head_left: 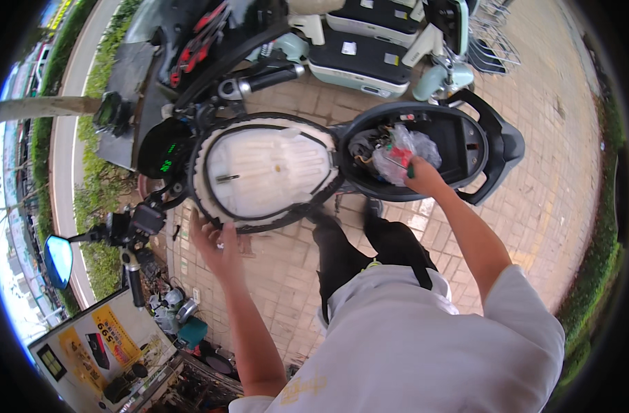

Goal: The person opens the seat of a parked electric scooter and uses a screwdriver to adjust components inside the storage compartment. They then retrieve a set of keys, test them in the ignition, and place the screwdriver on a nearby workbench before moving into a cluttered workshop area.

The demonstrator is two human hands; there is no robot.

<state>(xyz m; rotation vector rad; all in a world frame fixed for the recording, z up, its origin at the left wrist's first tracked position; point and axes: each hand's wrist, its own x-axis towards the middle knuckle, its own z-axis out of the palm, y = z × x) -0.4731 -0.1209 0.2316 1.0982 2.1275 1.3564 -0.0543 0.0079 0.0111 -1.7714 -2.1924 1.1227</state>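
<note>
The seat [273, 168] of a black electric scooter is tipped forward, its whitish underside facing up inside a dark rim. Just below the rim's near left edge is my left hand [218, 248], slightly blurred, with fingers apart; whether they touch the rim is unclear. My right hand [427, 179] is closed around the green handle of a thin tool [410, 169], apparently a screwdriver. Its shaft points left over the open storage box [459, 148]. Inside that box lies a crumpled clear plastic bag [421, 146] with something red, beside some wires [363, 158].
Left of the seat are the lit dashboard [168, 157], handlebar grip [133, 282] and mirror [58, 261]. Pale green scooters [359, 65] stand at the far side. A poster board [98, 351] and assorted parts sit at lower left, on brick paving [521, 241].
</note>
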